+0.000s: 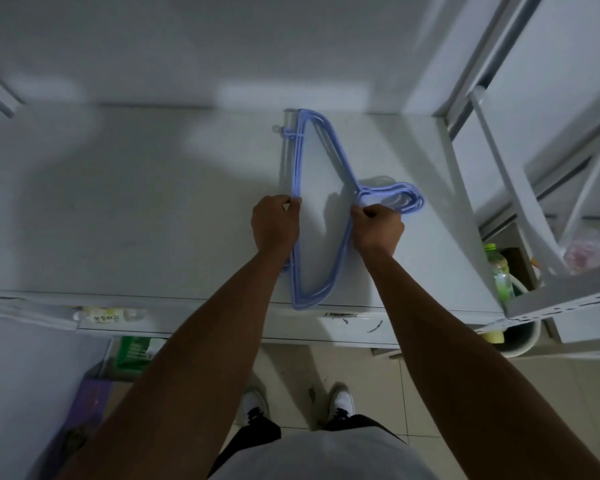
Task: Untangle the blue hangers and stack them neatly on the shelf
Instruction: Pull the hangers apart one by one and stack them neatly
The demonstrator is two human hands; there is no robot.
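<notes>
A stack of light blue hangers [329, 143] lies flat on the white shelf top [136, 209], hooks pointing right and their straight bars on the left. My left hand [274, 226] pinches the straight bottom bars near their middle. My right hand [378, 230] is closed around the necks just below the hooks [406, 199]. The lower shoulder curve of the hangers [309, 299] reaches the shelf's front edge.
A white metal rack frame [499, 174] stands at the right, with a green-capped bottle [497, 268] below it. White walls close the back. Beneath the shelf's front edge are a labelled packet [104, 317] and a green item [136, 351]. My shoes stand on tiled floor.
</notes>
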